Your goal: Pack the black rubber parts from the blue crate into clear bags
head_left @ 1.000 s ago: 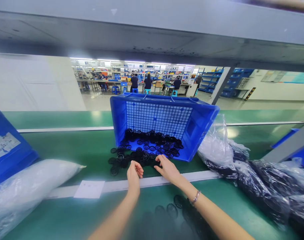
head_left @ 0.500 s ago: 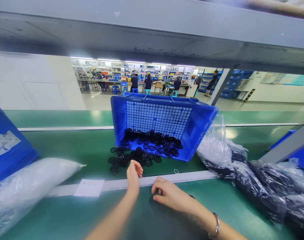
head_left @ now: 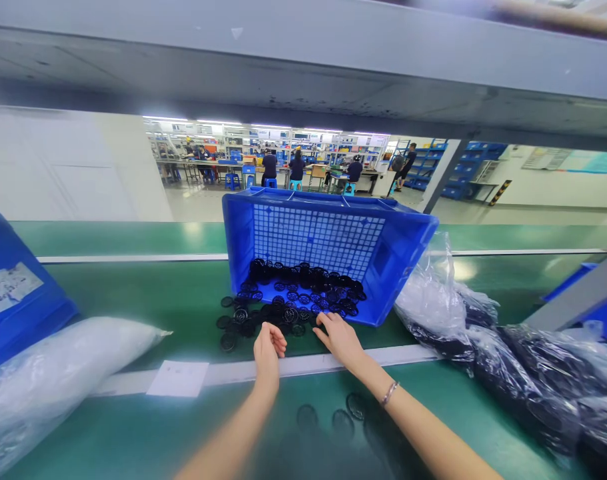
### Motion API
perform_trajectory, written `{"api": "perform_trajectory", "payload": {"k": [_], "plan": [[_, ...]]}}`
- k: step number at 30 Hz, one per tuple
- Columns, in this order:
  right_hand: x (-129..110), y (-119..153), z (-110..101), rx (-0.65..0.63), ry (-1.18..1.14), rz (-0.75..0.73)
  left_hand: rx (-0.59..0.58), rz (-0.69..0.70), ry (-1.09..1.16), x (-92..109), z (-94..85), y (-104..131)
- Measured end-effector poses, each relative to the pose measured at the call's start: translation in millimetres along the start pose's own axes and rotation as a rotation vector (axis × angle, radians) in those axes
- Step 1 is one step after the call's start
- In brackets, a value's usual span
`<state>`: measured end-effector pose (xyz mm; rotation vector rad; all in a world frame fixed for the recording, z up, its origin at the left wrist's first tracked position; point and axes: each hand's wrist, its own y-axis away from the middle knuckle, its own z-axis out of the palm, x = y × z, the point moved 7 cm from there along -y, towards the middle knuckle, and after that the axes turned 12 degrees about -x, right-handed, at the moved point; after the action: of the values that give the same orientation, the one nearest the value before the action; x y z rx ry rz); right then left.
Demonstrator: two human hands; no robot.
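Black spoked plastic discs (head_left: 278, 312) lie in a heap at the mouth of a tipped blue crate (head_left: 408, 267), spilling onto the green surface. My left hand (head_left: 269, 345) stands on edge at the near side of the heap, fingers curled in; whatever it holds is hidden. My right hand (head_left: 339, 339) reaches to the right side of the heap, thumb and forefinger apart, fingertips beside the discs. Nearer to me lie three separate discs: one left disc (head_left: 307, 417), one middle disc (head_left: 343, 423) and one right disc (head_left: 356, 405).
Clear bags of black parts (head_left: 523, 367) lie at right. At left are a filled whitish plastic bag (head_left: 78, 360) and another blue crate (head_left: 18, 287). A white paper (head_left: 178, 379) rests on the pale strip. A grey shelf (head_left: 303, 87) spans overhead. Several people sit farther off.
My right hand has moved forward from the near surface to the heap, uncovering the discs beneath it. My left hand has stayed in place.
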<state>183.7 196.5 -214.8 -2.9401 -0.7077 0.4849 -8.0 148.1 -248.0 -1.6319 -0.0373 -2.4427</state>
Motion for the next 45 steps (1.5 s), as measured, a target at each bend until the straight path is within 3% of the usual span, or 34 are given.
{"api": "perform_trajectory", "payload": {"k": [9, 18, 22, 26, 30, 34, 36, 39, 41, 45], "plan": [[10, 5, 3, -0.034, -0.158, 0.065, -0.002, -0.008, 0.007, 2, 1.3, 1], [-8, -6, 2, -0.065, -0.32, 0.062, 0.0, -0.005, 0.0, 0, 0.5, 0], [-17, 6, -3, -0.167, -0.459, 0.0, -0.003, -0.006, -0.003, 0, 0.8, 0], [-36, 43, 1, -0.461, -0.637, -0.083, -0.004, 0.0, -0.003, 1, 1.2, 1], [-51, 79, -10, -0.511, -0.494, -0.176, -0.001, 0.008, -0.001, 1, 1.2, 2], [-62, 85, -11, -0.604, -0.436, -0.237, 0.0, 0.009, 0.006, 0, 0.8, 1], [-61, 70, -12, -0.53, -0.405, -0.202, 0.0, 0.007, 0.009, 0, 0.7, 1], [-55, 35, -16, -0.246, -0.266, -0.12, -0.001, 0.006, 0.01, 0, 0.8, 1], [-55, 13, -12, -0.129, -0.181, -0.109, -0.002, 0.005, 0.009, 1, 1.1, 1], [-57, -11, 5, -0.139, -0.163, -0.128, -0.004, 0.0, 0.002, 1, 1.5, 0]]}}
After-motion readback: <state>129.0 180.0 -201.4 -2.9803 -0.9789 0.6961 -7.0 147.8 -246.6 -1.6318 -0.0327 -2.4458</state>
